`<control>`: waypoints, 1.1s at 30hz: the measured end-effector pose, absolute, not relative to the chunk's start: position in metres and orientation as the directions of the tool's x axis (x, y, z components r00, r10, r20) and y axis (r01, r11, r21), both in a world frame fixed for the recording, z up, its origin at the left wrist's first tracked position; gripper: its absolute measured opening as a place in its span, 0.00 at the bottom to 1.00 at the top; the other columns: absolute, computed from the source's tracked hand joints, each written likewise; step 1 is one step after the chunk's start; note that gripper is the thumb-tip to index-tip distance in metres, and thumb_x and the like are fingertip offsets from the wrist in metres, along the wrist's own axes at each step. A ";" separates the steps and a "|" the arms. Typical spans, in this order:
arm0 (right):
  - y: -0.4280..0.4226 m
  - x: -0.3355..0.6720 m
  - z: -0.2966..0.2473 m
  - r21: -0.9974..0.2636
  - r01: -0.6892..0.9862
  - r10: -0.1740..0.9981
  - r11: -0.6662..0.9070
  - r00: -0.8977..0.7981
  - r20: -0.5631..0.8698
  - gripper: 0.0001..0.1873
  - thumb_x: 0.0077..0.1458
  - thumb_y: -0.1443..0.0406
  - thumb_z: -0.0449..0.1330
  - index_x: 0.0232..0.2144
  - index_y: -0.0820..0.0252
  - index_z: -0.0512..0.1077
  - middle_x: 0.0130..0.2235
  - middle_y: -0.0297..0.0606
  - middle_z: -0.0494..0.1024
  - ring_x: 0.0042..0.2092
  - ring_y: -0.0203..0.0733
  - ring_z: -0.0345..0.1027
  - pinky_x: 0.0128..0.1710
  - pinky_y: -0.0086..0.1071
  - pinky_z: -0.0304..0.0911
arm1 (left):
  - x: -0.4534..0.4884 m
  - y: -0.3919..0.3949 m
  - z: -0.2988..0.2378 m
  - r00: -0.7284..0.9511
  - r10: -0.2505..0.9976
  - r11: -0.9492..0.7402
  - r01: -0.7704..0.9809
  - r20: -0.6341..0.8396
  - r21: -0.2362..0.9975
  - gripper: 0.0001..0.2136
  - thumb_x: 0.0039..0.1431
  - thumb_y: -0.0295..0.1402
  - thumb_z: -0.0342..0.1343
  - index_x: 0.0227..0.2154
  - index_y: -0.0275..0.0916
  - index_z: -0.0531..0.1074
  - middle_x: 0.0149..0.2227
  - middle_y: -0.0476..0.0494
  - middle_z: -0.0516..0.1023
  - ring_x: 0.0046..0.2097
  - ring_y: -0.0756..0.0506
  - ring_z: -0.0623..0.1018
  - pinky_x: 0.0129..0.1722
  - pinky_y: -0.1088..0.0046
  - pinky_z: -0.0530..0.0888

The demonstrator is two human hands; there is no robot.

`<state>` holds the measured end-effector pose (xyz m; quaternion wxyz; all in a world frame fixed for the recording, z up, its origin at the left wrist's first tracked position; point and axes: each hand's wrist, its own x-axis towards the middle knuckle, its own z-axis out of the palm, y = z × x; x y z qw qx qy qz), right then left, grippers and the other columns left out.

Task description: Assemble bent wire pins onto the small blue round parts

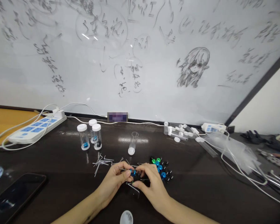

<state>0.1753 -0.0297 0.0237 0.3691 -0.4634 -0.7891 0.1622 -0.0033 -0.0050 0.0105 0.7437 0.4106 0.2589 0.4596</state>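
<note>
My left hand (115, 182) and my right hand (150, 182) meet over the dark table (60, 186), fingers pinched together. Between them sits a small blue screw part (133, 172) on a thin metal hex key, held from the left. My right fingertips pinch something small beside it; I cannot make it out. A pile of blue, green and black small parts (161, 166) lies just right of my right hand. Loose bent metal keys (102, 162) lie scattered left of my hands. An open clear tube (133, 143) stands upside down on its cap behind them.
Three capped vials (91, 134) stand at back left beside a white power strip (36, 126). More tubes and white caps (178, 132) lie at back right with cables and plastic bags (233, 149). A phone (12, 194) lies near left. A round cap (126, 217) sits at the front edge.
</note>
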 end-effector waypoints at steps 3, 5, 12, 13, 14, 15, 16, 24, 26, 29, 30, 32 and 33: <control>-0.031 0.176 0.026 -0.588 0.615 0.848 0.525 -0.322 0.421 0.03 0.62 0.65 0.54 0.35 0.55 0.68 0.33 0.34 0.71 0.38 0.42 0.63 0.41 0.36 0.57 | -0.003 -0.005 0.010 0.442 0.897 0.225 -0.470 0.007 0.853 0.03 0.51 0.30 0.61 0.29 0.36 0.75 0.28 0.48 0.75 0.29 0.52 0.71 0.36 0.76 0.66; -0.031 0.175 0.026 -0.572 0.633 0.849 0.521 -0.321 0.419 0.06 0.62 0.66 0.54 0.31 0.56 0.67 0.31 0.32 0.71 0.36 0.41 0.63 0.40 0.36 0.56 | -0.003 -0.005 0.010 0.450 0.893 0.220 -0.469 0.016 0.855 0.03 0.51 0.29 0.61 0.29 0.36 0.75 0.27 0.48 0.74 0.29 0.52 0.71 0.36 0.76 0.66; -0.029 0.174 0.017 -0.569 0.627 0.836 0.533 -0.285 0.469 0.07 0.55 0.72 0.60 0.33 0.55 0.67 0.32 0.33 0.71 0.37 0.42 0.63 0.39 0.35 0.58 | -0.003 -0.005 0.010 0.438 0.899 0.234 -0.469 -0.006 0.851 0.05 0.50 0.30 0.63 0.29 0.35 0.75 0.27 0.47 0.75 0.29 0.52 0.71 0.35 0.76 0.66; -0.029 0.175 0.017 -0.576 0.624 0.839 0.528 -0.281 0.466 0.07 0.55 0.71 0.60 0.33 0.55 0.67 0.32 0.33 0.71 0.37 0.43 0.63 0.39 0.35 0.58 | -0.003 -0.004 0.011 0.439 0.898 0.240 -0.473 -0.009 0.848 0.05 0.50 0.30 0.63 0.29 0.36 0.75 0.27 0.47 0.75 0.29 0.52 0.71 0.34 0.76 0.66; -0.029 0.175 0.017 -0.586 0.620 0.844 0.521 -0.273 0.461 0.08 0.54 0.71 0.61 0.34 0.55 0.67 0.32 0.33 0.71 0.37 0.43 0.63 0.39 0.35 0.59 | -0.003 -0.004 0.011 0.440 0.898 0.246 -0.478 -0.012 0.843 0.05 0.50 0.31 0.63 0.29 0.36 0.75 0.27 0.47 0.75 0.29 0.52 0.71 0.34 0.76 0.66; -0.030 0.175 0.018 -0.597 0.616 0.849 0.514 -0.267 0.455 0.09 0.54 0.70 0.62 0.36 0.54 0.67 0.33 0.33 0.71 0.37 0.43 0.63 0.39 0.35 0.59 | -0.003 -0.004 0.011 0.439 0.898 0.249 -0.483 -0.014 0.839 0.05 0.50 0.31 0.63 0.29 0.36 0.75 0.27 0.47 0.75 0.29 0.52 0.71 0.34 0.76 0.66; -0.030 0.175 0.019 -0.606 0.612 0.853 0.509 -0.265 0.449 0.10 0.54 0.69 0.62 0.38 0.54 0.67 0.34 0.34 0.71 0.38 0.44 0.62 0.39 0.36 0.59 | -0.003 -0.004 0.011 0.437 0.899 0.251 -0.487 -0.016 0.836 0.05 0.50 0.31 0.63 0.29 0.36 0.75 0.27 0.47 0.75 0.29 0.52 0.71 0.35 0.77 0.66; -0.033 0.175 0.025 -0.625 0.614 0.873 0.482 -0.274 0.404 0.02 0.62 0.65 0.53 0.36 0.54 0.67 0.36 0.36 0.71 0.41 0.45 0.61 0.41 0.37 0.59 | -0.003 -0.003 0.009 0.428 0.904 0.243 -0.489 -0.013 0.837 0.04 0.50 0.30 0.63 0.29 0.36 0.75 0.30 0.46 0.76 0.30 0.52 0.72 0.35 0.76 0.67; -0.032 0.175 0.024 -0.626 0.611 0.871 0.486 -0.280 0.403 0.02 0.61 0.66 0.54 0.36 0.54 0.66 0.36 0.35 0.71 0.40 0.44 0.61 0.41 0.37 0.59 | -0.003 -0.003 0.009 0.423 0.906 0.243 -0.492 -0.014 0.836 0.04 0.50 0.30 0.63 0.29 0.36 0.75 0.30 0.46 0.76 0.30 0.52 0.72 0.36 0.76 0.67; -0.031 0.175 0.021 -0.628 0.603 0.867 0.492 -0.277 0.414 0.05 0.59 0.68 0.56 0.38 0.54 0.66 0.35 0.35 0.70 0.40 0.44 0.61 0.40 0.36 0.60 | -0.003 -0.003 0.009 0.422 0.907 0.246 -0.492 -0.019 0.835 0.04 0.51 0.30 0.62 0.29 0.36 0.75 0.30 0.46 0.75 0.30 0.52 0.72 0.36 0.76 0.67; -0.030 0.175 0.020 -0.627 0.599 0.864 0.498 -0.277 0.422 0.06 0.59 0.69 0.57 0.38 0.54 0.66 0.35 0.35 0.70 0.39 0.44 0.62 0.40 0.36 0.60 | -0.003 -0.003 0.010 0.422 0.906 0.245 -0.492 -0.018 0.835 0.04 0.51 0.30 0.62 0.29 0.36 0.75 0.30 0.46 0.75 0.30 0.52 0.72 0.36 0.76 0.67; -0.029 0.176 0.018 -0.620 0.591 0.852 0.516 -0.279 0.443 0.07 0.58 0.70 0.57 0.39 0.54 0.66 0.35 0.35 0.70 0.39 0.43 0.62 0.40 0.35 0.60 | -0.003 -0.003 0.010 0.423 0.906 0.242 -0.494 -0.012 0.835 0.03 0.51 0.30 0.62 0.29 0.35 0.75 0.30 0.46 0.75 0.31 0.52 0.72 0.36 0.76 0.67; -0.029 0.176 0.017 -0.615 0.587 0.845 0.526 -0.282 0.454 0.07 0.57 0.71 0.57 0.38 0.54 0.67 0.35 0.35 0.70 0.39 0.43 0.63 0.40 0.35 0.61 | -0.003 -0.003 0.009 0.424 0.906 0.242 -0.495 -0.011 0.834 0.03 0.51 0.30 0.61 0.29 0.36 0.75 0.30 0.46 0.75 0.31 0.51 0.72 0.36 0.76 0.67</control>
